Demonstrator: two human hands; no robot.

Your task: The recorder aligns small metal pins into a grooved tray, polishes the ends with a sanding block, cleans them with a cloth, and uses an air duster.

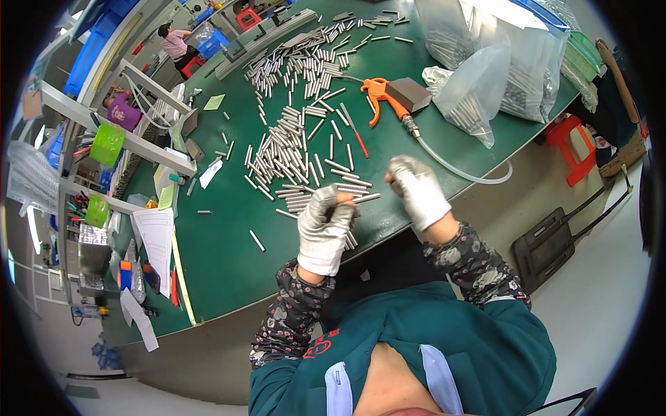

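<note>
My left hand (326,231), in a white glove with bare fingertips, is closed at the near edge of a spread of short metal pins (281,147). A single metal pin (367,197) sticks out to the right from its fingertips. More pins lie side by side just beyond this hand, and a few show partly hidden beside it. To the right, my right hand (417,192), gloved the same way, is raised near the table's front edge. Its fingers are curled together, and whatever they hold is too small or hidden to make out.
An orange air blow gun (386,97) with a clear hose rests beside a dark block (408,94). Bags of pins (474,97) stand at the far right of the green table (229,277). A red pen-like tool (361,144) lies amid the pins. Shelving (149,148) borders the left.
</note>
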